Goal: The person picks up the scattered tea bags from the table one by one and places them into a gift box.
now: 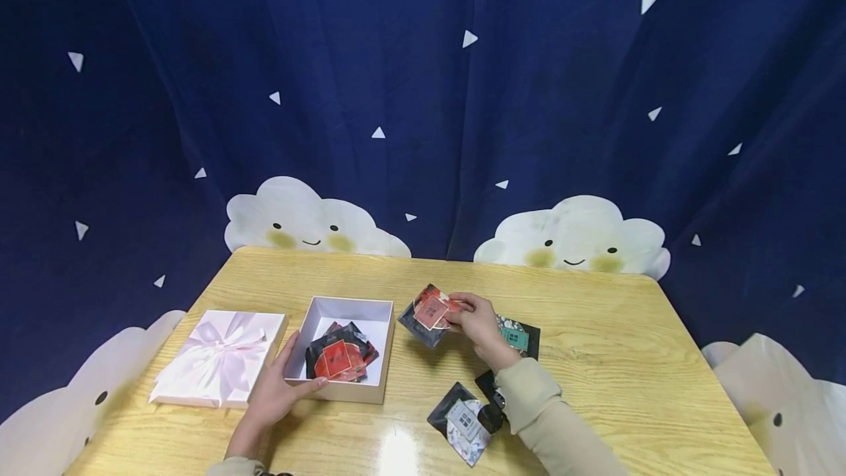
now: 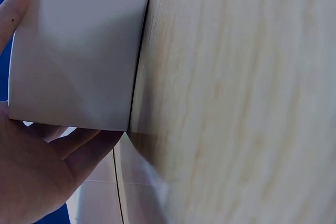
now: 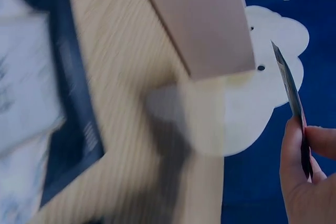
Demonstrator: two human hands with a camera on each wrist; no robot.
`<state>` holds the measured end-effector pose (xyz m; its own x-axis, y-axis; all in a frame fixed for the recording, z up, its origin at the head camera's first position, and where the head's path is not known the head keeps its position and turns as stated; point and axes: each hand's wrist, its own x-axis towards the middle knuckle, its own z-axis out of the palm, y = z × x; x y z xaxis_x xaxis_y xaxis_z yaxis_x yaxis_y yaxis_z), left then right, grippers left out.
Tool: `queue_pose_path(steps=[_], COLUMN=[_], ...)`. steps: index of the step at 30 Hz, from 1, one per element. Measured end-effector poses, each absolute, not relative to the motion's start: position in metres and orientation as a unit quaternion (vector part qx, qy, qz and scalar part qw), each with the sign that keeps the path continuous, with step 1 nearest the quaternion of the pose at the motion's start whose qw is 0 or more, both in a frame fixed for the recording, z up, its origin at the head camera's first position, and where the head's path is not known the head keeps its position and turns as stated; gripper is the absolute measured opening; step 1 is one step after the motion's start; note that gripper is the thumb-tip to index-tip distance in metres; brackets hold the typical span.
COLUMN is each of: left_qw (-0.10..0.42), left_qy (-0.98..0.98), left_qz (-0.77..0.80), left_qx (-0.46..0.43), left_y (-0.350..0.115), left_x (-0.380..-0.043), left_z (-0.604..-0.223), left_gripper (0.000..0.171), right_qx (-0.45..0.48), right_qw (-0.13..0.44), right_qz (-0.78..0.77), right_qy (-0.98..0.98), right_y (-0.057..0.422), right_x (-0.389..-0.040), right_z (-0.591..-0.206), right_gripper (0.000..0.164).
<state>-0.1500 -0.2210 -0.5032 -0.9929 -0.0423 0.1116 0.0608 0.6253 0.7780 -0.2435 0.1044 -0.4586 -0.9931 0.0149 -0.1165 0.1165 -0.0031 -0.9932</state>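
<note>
My right hand [image 1: 477, 320] pinches a flat dark sachet [image 1: 430, 314] with a red label above the table, right of an open white box [image 1: 386, 358]. In the right wrist view the sachet [image 3: 292, 90] is edge-on between thumb and fingers. My left hand [image 1: 280, 382] grips the box's near left corner, thumb over the front rim and fingers along the left side. The left wrist view shows the box's plain front wall [image 2: 79, 56] with the hand [image 2: 37, 171] around its edge. Inside the box lie several overlapping black-and-red sachets [image 1: 338, 358].
A white lid with a satin bow [image 1: 228, 347] lies left of the box. A dark sachet with a pale label [image 1: 463, 421] lies near the right forearm. Another with a green label [image 1: 518, 336] is partly behind the right hand. A blue curtain [image 1: 423, 94] hangs behind the table.
</note>
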Motion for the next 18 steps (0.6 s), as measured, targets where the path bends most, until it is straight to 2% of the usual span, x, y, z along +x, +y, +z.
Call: queue_pose_path(steps=[10,18], left_qw=[0.065,0.063], left_qy=[-0.897,-0.895], left_qz=[-0.436,-0.441], left_qx=[-0.009,-0.008], left_y=[-0.222,-0.221], left_x=[-0.151,-0.151], left_z=[-0.506,-0.505], left_gripper=[0.098,0.098], right_qx=[-0.009,-0.032], right_qw=[0.065,0.096], right_qz=[-0.717,-0.710], right_qy=[0.694,0.697], right_y=[0.059,0.023], right_x=[-0.242,-0.242], right_z=[-0.441,-0.453], right_gripper=[0.037,0.038])
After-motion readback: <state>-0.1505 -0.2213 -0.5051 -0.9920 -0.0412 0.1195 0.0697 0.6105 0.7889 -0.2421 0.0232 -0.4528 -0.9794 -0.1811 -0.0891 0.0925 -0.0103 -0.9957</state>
